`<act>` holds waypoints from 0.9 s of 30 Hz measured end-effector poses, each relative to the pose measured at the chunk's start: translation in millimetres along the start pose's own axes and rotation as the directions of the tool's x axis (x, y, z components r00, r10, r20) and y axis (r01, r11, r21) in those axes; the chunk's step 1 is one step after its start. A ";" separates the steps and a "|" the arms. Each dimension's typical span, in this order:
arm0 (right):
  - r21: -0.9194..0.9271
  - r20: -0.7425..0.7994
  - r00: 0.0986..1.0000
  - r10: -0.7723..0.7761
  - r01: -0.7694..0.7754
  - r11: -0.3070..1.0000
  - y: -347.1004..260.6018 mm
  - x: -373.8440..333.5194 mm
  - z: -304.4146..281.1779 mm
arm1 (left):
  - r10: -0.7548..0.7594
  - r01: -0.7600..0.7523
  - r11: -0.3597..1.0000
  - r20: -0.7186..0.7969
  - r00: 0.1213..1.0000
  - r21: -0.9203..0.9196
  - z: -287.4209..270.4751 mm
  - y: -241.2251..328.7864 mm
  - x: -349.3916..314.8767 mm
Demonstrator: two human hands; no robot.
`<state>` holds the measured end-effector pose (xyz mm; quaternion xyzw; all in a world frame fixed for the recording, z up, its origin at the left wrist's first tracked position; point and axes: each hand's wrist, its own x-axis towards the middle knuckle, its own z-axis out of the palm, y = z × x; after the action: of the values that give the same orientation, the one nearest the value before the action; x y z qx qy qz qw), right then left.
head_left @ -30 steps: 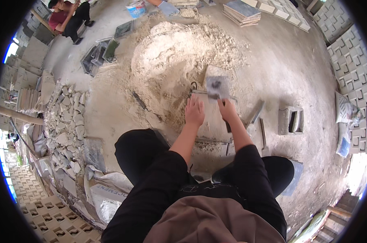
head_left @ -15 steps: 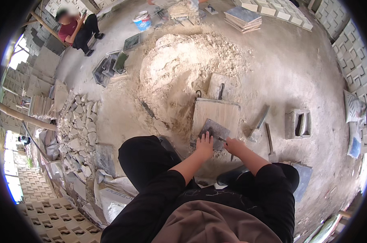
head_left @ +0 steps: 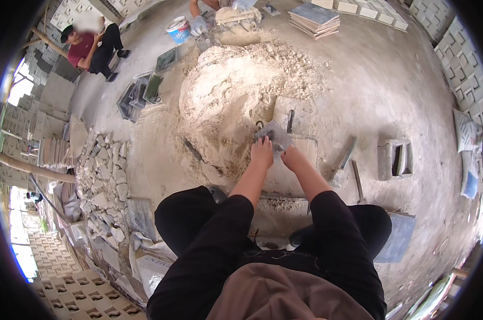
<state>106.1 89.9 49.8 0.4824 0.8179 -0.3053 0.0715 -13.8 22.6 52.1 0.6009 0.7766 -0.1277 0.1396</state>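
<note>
A flat grey trowel (head_left: 274, 133) lies against the far part of a square, mortar-coloured slab (head_left: 285, 178) in front of me. My right hand (head_left: 294, 159) is closed at the trowel's near right side, its handle hidden under my fingers. My left hand (head_left: 261, 153) presses on the trowel's left part with its fingers stretched out. Beyond the slab's far edge a dark-handled tool (head_left: 290, 121) rests on a pale board (head_left: 282, 108). A curved metal handle (head_left: 259, 125) stands by the slab's far left corner.
A large heap of pale powder (head_left: 225, 74) spreads beyond the slab. Right of it lie a long-bladed tool (head_left: 344, 160), a wooden-handled tool (head_left: 357, 181) and a hollow block (head_left: 385, 160). Broken stones (head_left: 105, 181) fill the left. One person (head_left: 87, 50) sits far left; another's gloved hand (head_left: 199, 25) is at the back.
Both my hands have pushed the trowel away from me, from the slab's near part to its far edge. The gloved hand at the back has come into view.
</note>
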 end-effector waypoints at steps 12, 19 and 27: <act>-0.198 0.191 0.961 -0.201 0.238 0.951 -1.3 -72.0 -49.5 | 0.074 0.010 0.937 0.226 0.971 -0.350 -31.2 -24.1 -37.4; -0.307 0.209 0.964 -0.162 0.222 0.925 51.2 -113.6 -20.0 | 0.139 -0.102 0.961 0.128 0.982 -0.257 26.6 52.6 -98.2; -0.294 0.191 0.976 -0.106 0.160 0.942 27.8 -74.2 -35.6 | 0.114 -0.120 0.974 -0.044 0.993 -0.191 34.1 32.9 -65.7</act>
<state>174.4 64.5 97.0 0.3806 0.8769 -0.2190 0.1955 35.9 -40.8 43.8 0.6312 0.7508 -0.0331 0.1918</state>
